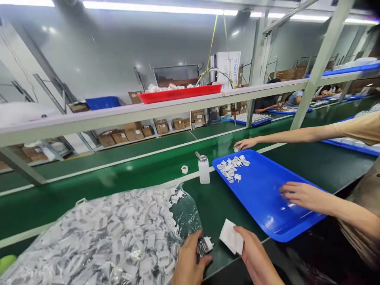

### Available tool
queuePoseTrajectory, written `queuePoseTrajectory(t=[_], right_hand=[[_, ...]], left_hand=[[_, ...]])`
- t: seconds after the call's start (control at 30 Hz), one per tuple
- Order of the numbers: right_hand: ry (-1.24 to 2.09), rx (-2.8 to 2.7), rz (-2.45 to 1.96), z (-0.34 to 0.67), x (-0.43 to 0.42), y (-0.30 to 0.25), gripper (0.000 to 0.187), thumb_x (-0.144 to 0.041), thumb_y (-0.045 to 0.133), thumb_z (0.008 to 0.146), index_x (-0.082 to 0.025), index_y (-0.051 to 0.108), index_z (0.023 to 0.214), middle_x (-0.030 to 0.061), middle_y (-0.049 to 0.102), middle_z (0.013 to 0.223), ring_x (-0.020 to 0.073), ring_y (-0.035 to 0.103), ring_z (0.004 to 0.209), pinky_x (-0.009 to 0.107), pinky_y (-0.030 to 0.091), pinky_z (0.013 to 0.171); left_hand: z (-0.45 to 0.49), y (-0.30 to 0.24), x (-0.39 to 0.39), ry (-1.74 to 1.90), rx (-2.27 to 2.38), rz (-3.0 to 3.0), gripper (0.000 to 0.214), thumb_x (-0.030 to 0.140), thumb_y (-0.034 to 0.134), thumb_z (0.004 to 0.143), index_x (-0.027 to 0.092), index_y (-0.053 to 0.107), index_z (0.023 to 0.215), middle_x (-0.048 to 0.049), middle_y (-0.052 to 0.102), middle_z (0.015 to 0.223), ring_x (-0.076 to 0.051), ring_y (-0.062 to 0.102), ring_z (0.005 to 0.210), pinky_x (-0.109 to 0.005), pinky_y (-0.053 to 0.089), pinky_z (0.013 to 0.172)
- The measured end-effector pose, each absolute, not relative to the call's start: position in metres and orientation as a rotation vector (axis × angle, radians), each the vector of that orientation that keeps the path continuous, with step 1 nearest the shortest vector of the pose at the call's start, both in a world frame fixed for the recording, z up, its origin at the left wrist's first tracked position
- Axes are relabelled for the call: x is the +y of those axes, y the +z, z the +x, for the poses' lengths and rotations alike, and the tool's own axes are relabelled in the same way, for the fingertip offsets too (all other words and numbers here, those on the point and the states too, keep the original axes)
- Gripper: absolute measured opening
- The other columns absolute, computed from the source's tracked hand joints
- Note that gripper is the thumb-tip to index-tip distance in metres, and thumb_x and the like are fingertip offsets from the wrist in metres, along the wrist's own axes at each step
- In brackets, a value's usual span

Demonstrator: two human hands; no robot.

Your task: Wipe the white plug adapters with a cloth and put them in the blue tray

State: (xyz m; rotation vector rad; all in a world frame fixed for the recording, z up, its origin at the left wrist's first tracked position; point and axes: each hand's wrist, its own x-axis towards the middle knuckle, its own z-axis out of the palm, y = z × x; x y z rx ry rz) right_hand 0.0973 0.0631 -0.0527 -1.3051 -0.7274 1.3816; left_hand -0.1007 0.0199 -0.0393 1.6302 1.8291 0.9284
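Observation:
My left hand [190, 257] is at the right edge of a clear plastic bag, its thumb and forefinger curled around a small white plug housing [208, 243] whose pins point right. Part of that piece is hidden by the fingers and the bag film. Beside it, my right hand [251, 249] grips a folded white cloth or wipe [231, 236]. The plastic bag [188, 209] spreads over the left of the green work surface, filled with many white plug housings [127, 233]. A white pump bottle [204, 170] stands upright beyond my hands.
A blue tray [258, 190] at right carries several white plug housings at its far left corner. A co-worker's hands [303, 196] reach over and behind it. One white piece [184, 169] lies on the green belt [142, 170]. A red tray [181, 94] sits on the overhead shelf.

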Motion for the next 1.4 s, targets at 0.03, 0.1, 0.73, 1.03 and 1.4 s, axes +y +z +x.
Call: queuePoseTrajectory(t=[0.03, 0.1, 0.73, 1.03, 1.4], right_hand=[[1.376, -0.742, -1.329, 0.103, 0.056, -0.053, 0.048, -0.056, 0.069, 0.081, -0.013, 0.074, 0.101, 0.0105, 0.079, 0.091, 0.0288, 0.076, 0.082, 0.036, 0.060, 0.068], [1.354, -0.804, -1.377, 0.112, 0.047, -0.053, 0.052, -0.059, 0.069, 0.080, -0.012, 0.075, 0.103, 0.0121, 0.079, 0.093, 0.0309, 0.076, 0.085, 0.037, 0.061, 0.068], [0.112, -2.332, -0.752, 0.094, 0.038, -0.091, 0.073, -0.008, 0.055, 0.095, -0.021, 0.028, 0.162, 0.0104, 0.067, 0.139, 0.0254, 0.069, 0.113, 0.035, 0.062, 0.090], [0.203, -2.393, -0.706, 0.095, 0.050, -0.059, 0.060, -0.012, 0.051, 0.099, -0.022, 0.041, 0.157, 0.0108, 0.070, 0.134, 0.0236, 0.069, 0.105, 0.035, 0.061, 0.087], [0.705, -2.372, -0.892, 0.075, 0.061, -0.029, 0.037, -0.021, 0.039, 0.107, -0.026, 0.068, 0.129, 0.0091, 0.072, 0.124, 0.0237, 0.060, 0.103, 0.040, 0.056, 0.090]], left_hand=[[-0.099, -0.038, 0.018, 0.911, 1.827, 1.627, 0.054, 0.021, 0.068, 0.074, 0.022, 0.069, 0.127, -0.0113, 0.075, 0.112, -0.030, 0.069, 0.096, -0.042, 0.055, 0.090], [-0.095, -0.034, 0.017, 0.884, 1.816, 1.639, 0.046, 0.023, 0.064, 0.082, 0.020, 0.069, 0.127, -0.0135, 0.073, 0.118, -0.031, 0.068, 0.102, -0.045, 0.053, 0.095], [-0.081, -0.051, 0.017, 0.884, 1.807, 1.958, 0.049, -0.011, 0.038, 0.079, 0.009, 0.071, 0.110, -0.0139, 0.075, 0.097, -0.028, 0.070, 0.092, -0.043, 0.060, 0.083], [-0.082, -0.046, 0.014, 0.810, 1.727, 1.965, 0.051, -0.009, 0.034, 0.083, 0.006, 0.068, 0.117, -0.0160, 0.073, 0.103, -0.029, 0.068, 0.098, -0.046, 0.058, 0.088], [-0.082, -0.042, 0.014, 0.828, 1.712, 1.891, 0.047, -0.010, 0.036, 0.077, 0.013, 0.069, 0.102, -0.0118, 0.072, 0.101, -0.028, 0.065, 0.097, -0.044, 0.056, 0.088]])
